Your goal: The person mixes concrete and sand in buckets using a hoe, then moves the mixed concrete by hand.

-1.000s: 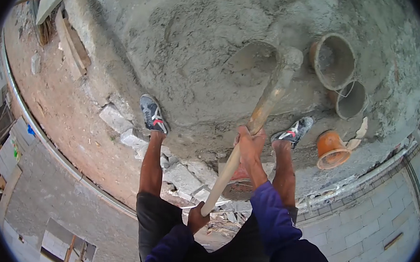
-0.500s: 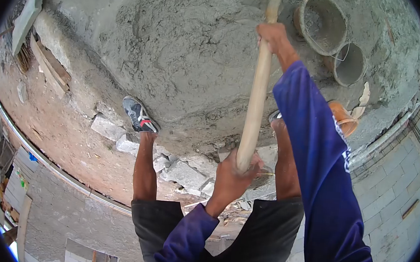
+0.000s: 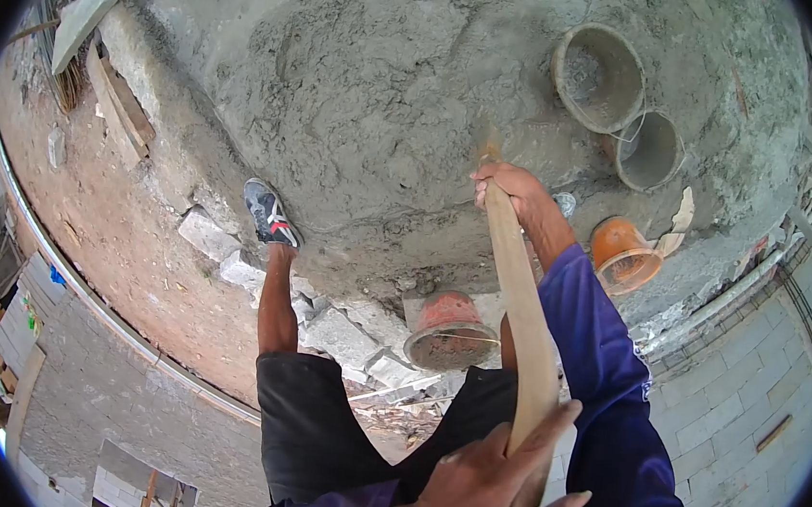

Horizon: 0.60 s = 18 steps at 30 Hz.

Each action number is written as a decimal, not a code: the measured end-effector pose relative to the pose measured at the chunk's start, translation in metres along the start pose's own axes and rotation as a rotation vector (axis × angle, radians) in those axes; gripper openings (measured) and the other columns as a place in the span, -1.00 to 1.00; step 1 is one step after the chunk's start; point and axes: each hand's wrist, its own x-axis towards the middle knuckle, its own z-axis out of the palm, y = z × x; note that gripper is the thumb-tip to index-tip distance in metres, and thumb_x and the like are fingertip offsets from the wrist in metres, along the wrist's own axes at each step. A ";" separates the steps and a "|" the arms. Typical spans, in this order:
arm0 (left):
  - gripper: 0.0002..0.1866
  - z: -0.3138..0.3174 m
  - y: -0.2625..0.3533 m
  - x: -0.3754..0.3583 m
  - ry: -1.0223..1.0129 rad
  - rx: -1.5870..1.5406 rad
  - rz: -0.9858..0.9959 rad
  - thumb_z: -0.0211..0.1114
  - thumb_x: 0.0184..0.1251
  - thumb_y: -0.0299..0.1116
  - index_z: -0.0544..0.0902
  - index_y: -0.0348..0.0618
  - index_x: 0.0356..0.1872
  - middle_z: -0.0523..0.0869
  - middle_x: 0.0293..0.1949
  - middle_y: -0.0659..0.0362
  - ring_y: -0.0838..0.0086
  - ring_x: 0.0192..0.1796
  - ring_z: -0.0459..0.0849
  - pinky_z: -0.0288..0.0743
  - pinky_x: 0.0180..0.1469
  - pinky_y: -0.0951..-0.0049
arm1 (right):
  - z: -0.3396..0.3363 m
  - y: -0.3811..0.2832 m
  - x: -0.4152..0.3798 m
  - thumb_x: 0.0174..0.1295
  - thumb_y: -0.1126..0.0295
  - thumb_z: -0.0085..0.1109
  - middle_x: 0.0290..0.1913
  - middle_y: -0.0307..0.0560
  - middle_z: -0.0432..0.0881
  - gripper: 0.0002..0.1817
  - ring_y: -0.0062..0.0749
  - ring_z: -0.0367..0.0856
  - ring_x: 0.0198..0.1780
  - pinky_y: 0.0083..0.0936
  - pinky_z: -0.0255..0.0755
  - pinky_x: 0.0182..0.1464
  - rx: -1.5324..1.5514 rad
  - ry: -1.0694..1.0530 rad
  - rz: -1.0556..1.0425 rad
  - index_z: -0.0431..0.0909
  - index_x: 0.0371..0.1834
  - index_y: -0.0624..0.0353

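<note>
A long pale wooden handle (image 3: 522,312) runs from the wet grey mortar (image 3: 371,106) down towards my body. My right hand (image 3: 517,194) is closed around its upper part, just below a blurred brownish stretch near the mortar. Close to the camera, my left hand (image 3: 472,486) holds the handle's lower end loosely, one finger crossing over the wood and another stretched out beside it. Whatever sits at the handle's far end cannot be made out.
Two grey buckets (image 3: 599,77) (image 3: 649,151) stand in the mortar at the upper right. An orange bucket (image 3: 619,248) lies below them. A red bucket (image 3: 449,310) is between my legs. Broken blocks (image 3: 355,341) line the mortar's edge, near my shoe (image 3: 269,213).
The handle has come down towards my body and tilted the other way. Both hands moved lower; the left one's grip loosened. The red bucket has come into view.
</note>
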 end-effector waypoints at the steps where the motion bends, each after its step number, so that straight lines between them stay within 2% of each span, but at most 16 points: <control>1: -0.33 0.014 0.010 0.002 0.028 -0.047 0.068 0.43 0.27 -0.13 0.46 -0.27 0.32 0.64 -0.22 -0.09 0.27 -0.36 0.65 0.61 -0.27 0.29 | -0.006 -0.012 -0.021 0.26 0.60 0.11 -0.55 -0.17 0.39 -0.93 -0.43 0.40 -0.57 -0.44 0.41 -0.54 -0.005 0.012 -0.018 0.42 -0.31 0.28; 3: -0.17 0.035 0.041 0.003 -0.143 -0.020 0.065 0.32 0.31 0.06 0.30 -0.22 0.48 0.61 -0.24 -0.24 0.09 -0.39 0.64 0.60 -0.32 0.19 | -0.014 -0.036 -0.068 0.26 0.61 0.12 -0.53 -0.16 0.39 -0.92 -0.47 0.40 -0.57 -0.48 0.41 -0.54 -0.061 -0.061 -0.033 0.40 -0.31 0.28; 6: -0.15 0.062 0.060 -0.005 -0.280 -0.025 0.147 0.31 0.30 0.11 0.30 -0.19 0.48 0.60 -0.27 -0.17 0.14 -0.43 0.60 0.57 -0.37 0.20 | -0.026 -0.068 -0.142 0.26 0.62 0.11 -0.50 -0.14 0.40 -0.92 -0.48 0.40 -0.56 -0.49 0.41 -0.53 -0.086 -0.009 -0.158 0.40 -0.27 0.33; 8: -0.13 0.075 0.067 -0.012 -0.264 -0.075 0.187 0.35 0.28 0.09 0.28 -0.17 0.50 0.58 -0.31 -0.14 0.15 -0.45 0.58 0.54 -0.42 0.22 | -0.037 -0.087 -0.181 0.26 0.63 0.11 -0.48 -0.13 0.40 -0.91 -0.47 0.42 -0.55 -0.49 0.41 -0.54 -0.099 0.027 -0.186 0.41 -0.22 0.37; 10: -0.13 0.080 0.064 -0.022 -0.368 -0.154 0.162 0.37 0.27 0.05 0.27 -0.18 0.50 0.59 -0.26 -0.16 0.14 -0.39 0.61 0.57 -0.36 0.20 | -0.044 -0.101 -0.212 0.27 0.62 0.10 -0.47 -0.13 0.40 -0.89 -0.48 0.44 -0.54 -0.49 0.43 -0.54 -0.086 0.163 -0.350 0.43 -0.18 0.40; 11: -0.13 0.077 0.061 -0.021 -0.368 -0.151 0.167 0.37 0.27 0.05 0.27 -0.18 0.50 0.59 -0.26 -0.16 0.14 -0.39 0.61 0.57 -0.36 0.20 | -0.045 -0.108 -0.224 0.27 0.62 0.10 -0.47 -0.13 0.40 -0.89 -0.48 0.44 -0.54 -0.49 0.43 -0.54 -0.086 0.160 -0.355 0.43 -0.18 0.40; 12: -0.13 0.070 0.057 -0.020 -0.347 -0.033 0.153 0.37 0.28 0.03 0.25 -0.20 0.50 0.59 -0.21 -0.19 0.12 -0.35 0.63 0.58 -0.33 0.20 | -0.048 -0.113 -0.232 0.26 0.61 0.11 -0.46 -0.12 0.41 -0.88 -0.48 0.45 -0.53 -0.49 0.44 -0.55 -0.100 0.216 -0.449 0.44 -0.18 0.41; 13: -0.13 0.062 0.051 -0.021 -0.329 0.084 0.132 0.37 0.28 0.01 0.24 -0.21 0.51 0.58 -0.15 -0.21 0.10 -0.30 0.64 0.59 -0.30 0.19 | -0.052 -0.114 -0.235 0.26 0.59 0.12 -0.45 -0.12 0.42 -0.86 -0.48 0.46 -0.52 -0.49 0.45 -0.55 -0.108 0.274 -0.537 0.44 -0.17 0.42; 14: -0.16 0.059 0.035 -0.023 -0.303 0.162 0.096 0.37 0.31 -0.08 0.22 -0.31 0.49 0.59 -0.32 -0.15 0.16 -0.42 0.63 0.56 -0.38 0.21 | -0.055 -0.110 -0.233 0.26 0.59 0.12 -0.45 -0.12 0.42 -0.86 -0.48 0.46 -0.52 -0.49 0.45 -0.55 -0.096 0.276 -0.531 0.44 -0.17 0.42; 15: -0.18 0.057 0.007 -0.026 -0.277 0.238 0.064 0.36 0.34 -0.17 0.20 -0.41 0.47 0.60 -0.49 -0.08 0.22 -0.54 0.63 0.52 -0.46 0.23 | -0.057 -0.108 -0.229 0.25 0.58 0.13 -0.44 -0.11 0.44 -0.84 -0.48 0.46 -0.53 -0.48 0.46 -0.55 -0.124 0.337 -0.655 0.44 -0.16 0.42; 16: -0.20 0.055 -0.028 -0.027 -0.177 0.281 0.057 0.33 0.35 -0.22 0.19 -0.41 0.48 0.61 -0.48 -0.08 0.21 -0.51 0.64 0.49 -0.45 0.21 | -0.057 -0.110 -0.222 0.24 0.56 0.15 -0.43 -0.11 0.45 -0.82 -0.47 0.47 -0.54 -0.48 0.47 -0.56 -0.163 0.394 -0.782 0.44 -0.15 0.43; 17: -0.14 0.042 -0.045 -0.019 -0.220 0.372 -0.028 0.42 0.27 -0.26 0.17 -0.43 0.47 0.65 -0.32 -0.13 0.06 -0.40 0.67 0.53 -0.29 0.08 | -0.061 -0.108 -0.208 0.20 0.57 0.17 -0.41 -0.08 0.49 -0.76 -0.45 0.49 -0.57 -0.46 0.48 -0.55 -0.179 0.442 -0.834 0.41 -0.10 0.39; 18: -0.20 0.033 -0.077 -0.014 -0.262 0.547 -0.053 0.37 0.30 -0.26 0.19 -0.37 0.46 0.65 -0.28 -0.16 0.02 -0.35 0.67 0.55 -0.26 0.08 | -0.063 -0.101 -0.188 0.20 0.57 0.17 -0.41 -0.08 0.49 -0.76 -0.45 0.49 -0.57 -0.46 0.48 -0.55 -0.186 0.445 -0.824 0.41 -0.10 0.39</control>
